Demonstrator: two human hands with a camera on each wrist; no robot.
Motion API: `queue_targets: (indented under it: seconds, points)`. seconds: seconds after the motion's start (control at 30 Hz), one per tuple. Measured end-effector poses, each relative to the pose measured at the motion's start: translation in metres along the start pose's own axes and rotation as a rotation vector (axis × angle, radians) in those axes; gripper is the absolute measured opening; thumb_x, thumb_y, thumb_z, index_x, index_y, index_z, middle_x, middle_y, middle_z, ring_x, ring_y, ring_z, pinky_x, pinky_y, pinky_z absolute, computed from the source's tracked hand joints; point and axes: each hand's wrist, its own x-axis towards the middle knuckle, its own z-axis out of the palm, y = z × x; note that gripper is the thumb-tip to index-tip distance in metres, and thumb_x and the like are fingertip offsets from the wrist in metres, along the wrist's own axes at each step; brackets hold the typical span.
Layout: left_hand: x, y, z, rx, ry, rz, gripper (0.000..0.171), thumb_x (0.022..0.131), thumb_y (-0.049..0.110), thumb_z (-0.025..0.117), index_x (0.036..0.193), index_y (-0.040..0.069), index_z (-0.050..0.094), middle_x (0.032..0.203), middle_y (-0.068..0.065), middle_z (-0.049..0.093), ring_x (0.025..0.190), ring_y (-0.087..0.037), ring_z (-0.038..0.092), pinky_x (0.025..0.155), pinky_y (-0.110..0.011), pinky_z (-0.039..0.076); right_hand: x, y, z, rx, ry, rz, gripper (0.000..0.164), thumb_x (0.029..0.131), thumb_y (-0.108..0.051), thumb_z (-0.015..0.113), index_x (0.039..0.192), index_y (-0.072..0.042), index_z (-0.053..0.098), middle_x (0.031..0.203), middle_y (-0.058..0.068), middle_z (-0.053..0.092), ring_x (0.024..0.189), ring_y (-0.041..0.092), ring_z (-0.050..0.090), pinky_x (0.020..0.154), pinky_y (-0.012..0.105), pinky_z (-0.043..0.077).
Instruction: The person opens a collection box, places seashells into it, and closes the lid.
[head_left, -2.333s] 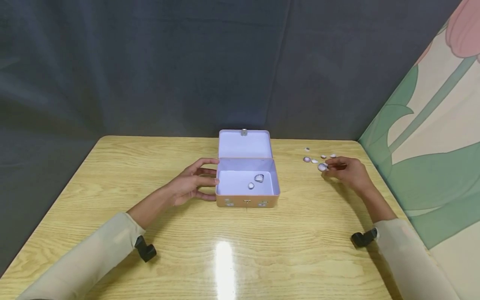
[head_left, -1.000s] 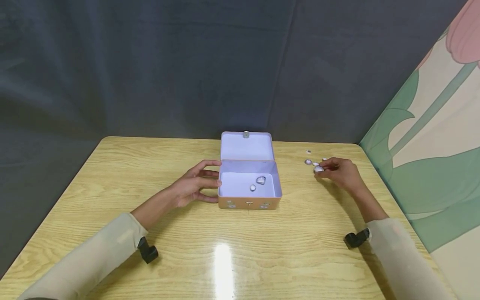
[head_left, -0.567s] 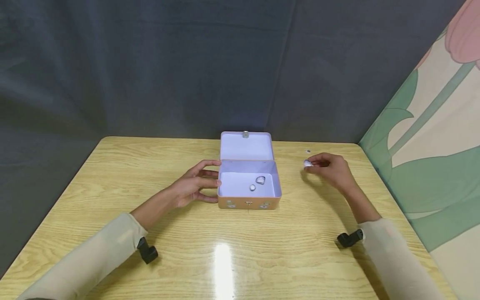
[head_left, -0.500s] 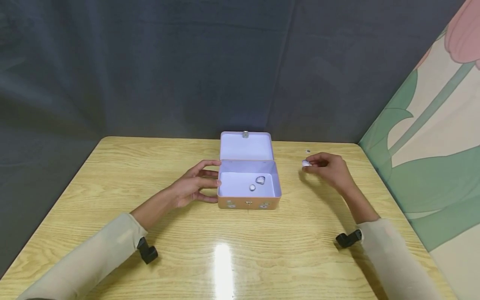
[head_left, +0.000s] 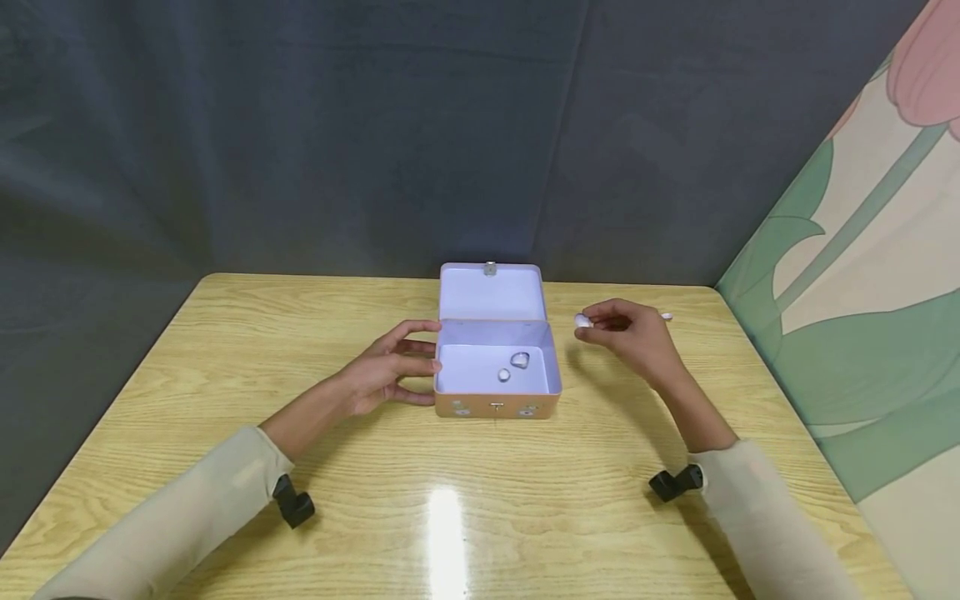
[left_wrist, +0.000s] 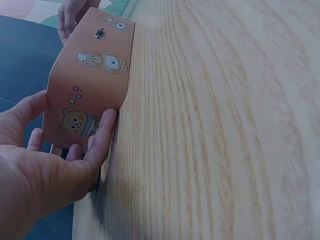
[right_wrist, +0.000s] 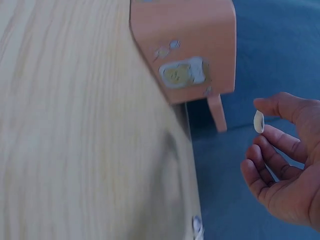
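Note:
A small tin box [head_left: 497, 406], orange outside with bear pictures and lilac inside, sits on the table with its lid [head_left: 491, 292] raised at the back. Two seashells lie on its floor, a larger shell [head_left: 520, 360] and a smaller round shell [head_left: 504, 375]. My left hand [head_left: 378, 371] rests spread fingers against the box's left end; the left wrist view shows the fingertips touching its side. Just right of the box, above the table, my right hand [head_left: 633, 337] pinches a pale seashell [right_wrist: 258, 121] between thumb and forefinger. The other fingers are loosely bent.
Another shell [head_left: 667, 316] shows behind the right hand, which may hide others. Shells [right_wrist: 197, 227] also lie near the table edge in the right wrist view. Dark cloth [head_left: 375, 150] hangs behind the wooden table [head_left: 360, 500]; a floral panel [head_left: 885, 333] borders the right.
My right hand picked up a seashell from the group on the right and carried it left towards the box. The left hand stayed at the box's left end.

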Motion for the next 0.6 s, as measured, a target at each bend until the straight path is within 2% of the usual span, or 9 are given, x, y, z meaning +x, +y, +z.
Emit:
queue_targets:
  seconds: [0.23, 0.6]
  points:
    - [0.001, 0.000, 0.000, 0.006, -0.001, 0.000, 0.075, 0.108, 0.006, 0.073, 0.172, 0.023, 0.038, 0.166, -0.021, 0.040, 0.127, -0.032, 0.068, 0.093, -0.050, 0.073, 0.000, -0.023, 0.010, 0.026, 0.000, -0.012, 0.037, 0.096, -0.024, 0.093, 0.125, -0.004, 0.082, 0.125, 0.018, 0.080, 0.099, 0.011, 0.068, 0.082, 0.011, 0.057]
    - [0.003, 0.000, -0.001, -0.002, 0.002, -0.010, 0.076, 0.107, 0.005, 0.074, 0.171, 0.024, 0.039, 0.166, -0.020, 0.041, 0.130, -0.035, 0.067, 0.094, -0.052, 0.073, 0.006, -0.045, 0.035, 0.040, -0.049, -0.067, 0.035, 0.093, -0.017, 0.094, 0.124, -0.005, 0.083, 0.125, 0.017, 0.082, 0.107, 0.023, 0.073, 0.088, 0.011, 0.058]
